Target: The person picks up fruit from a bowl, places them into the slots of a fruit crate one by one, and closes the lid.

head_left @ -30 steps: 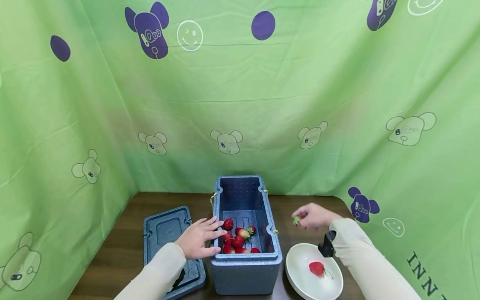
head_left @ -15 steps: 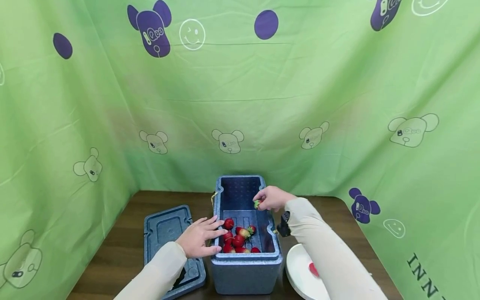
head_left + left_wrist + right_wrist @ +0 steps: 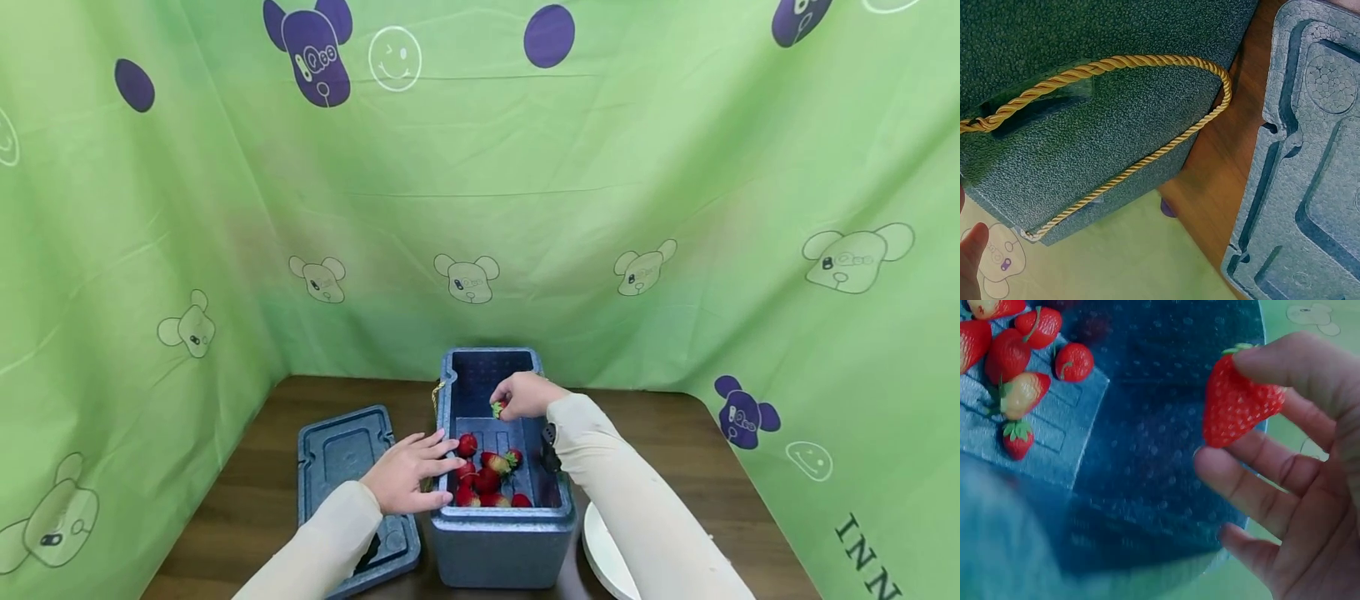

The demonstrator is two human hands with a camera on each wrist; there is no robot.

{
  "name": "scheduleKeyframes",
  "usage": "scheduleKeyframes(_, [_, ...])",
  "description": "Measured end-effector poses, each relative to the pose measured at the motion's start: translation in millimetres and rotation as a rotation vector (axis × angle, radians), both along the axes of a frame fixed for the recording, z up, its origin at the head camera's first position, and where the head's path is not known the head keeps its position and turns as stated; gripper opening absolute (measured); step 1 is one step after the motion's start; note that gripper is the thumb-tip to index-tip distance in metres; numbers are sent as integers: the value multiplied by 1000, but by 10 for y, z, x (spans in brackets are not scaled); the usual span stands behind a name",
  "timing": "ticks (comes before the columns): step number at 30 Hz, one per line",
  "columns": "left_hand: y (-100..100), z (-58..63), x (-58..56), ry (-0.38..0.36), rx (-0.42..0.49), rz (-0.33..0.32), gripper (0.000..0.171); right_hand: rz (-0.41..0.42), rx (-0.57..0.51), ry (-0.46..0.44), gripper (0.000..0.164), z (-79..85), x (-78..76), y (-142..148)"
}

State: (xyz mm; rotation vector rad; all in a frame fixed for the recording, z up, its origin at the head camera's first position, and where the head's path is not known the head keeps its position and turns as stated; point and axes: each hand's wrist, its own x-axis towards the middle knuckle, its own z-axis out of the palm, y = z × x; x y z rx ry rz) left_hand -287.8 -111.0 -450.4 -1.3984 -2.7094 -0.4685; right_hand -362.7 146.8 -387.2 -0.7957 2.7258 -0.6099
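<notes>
A blue-grey foam box stands lidless on the table. Strawberries and small round red fruits lie at its near end. Above the box's inside, my right hand pinches a red strawberry between thumb and fingers, its leafy end by the thumb. My left hand rests on the box's left rim with straight, spread fingers; only some fingertips show in the left wrist view. A twisted gold cord hangs along the box's side.
The box's lid lies on the brown table to the left. A white plate sits right of the box, largely covered by my right sleeve. Green patterned cloth hangs behind and at both sides.
My right hand has carried the strawberry leftward from above the table by the plate to over the box. The left hand stays on the rim. The head view has shifted slightly.
</notes>
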Motion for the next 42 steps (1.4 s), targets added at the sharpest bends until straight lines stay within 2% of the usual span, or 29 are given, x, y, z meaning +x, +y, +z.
scheduleKeyframes(2, [5,5,0,3,1,-7,50,13,-25,3,29,-13,3,-36])
scheduleKeyframes(7, [27,4,-15,16,1,-21,49,7,-70,-61,31,-68,-35,-125])
scheduleKeyframes(16, [24,-22,-26,13,3,-25,49,11,-95,-124,31,-200,-55,-246])
scheduleKeyframes(26, [-9,-20,-30,58,27,-54,49,34,-96,-147,31,-383,-31,-318])
scheduleKeyframes(33, [-17,-22,-13,55,21,-43,49,-38,-97,-247,28,-470,45,-373])
scheduleKeyframes(42, [-16,-21,-3,49,17,-28,50,-79,-30,-293,26,-621,77,-409])
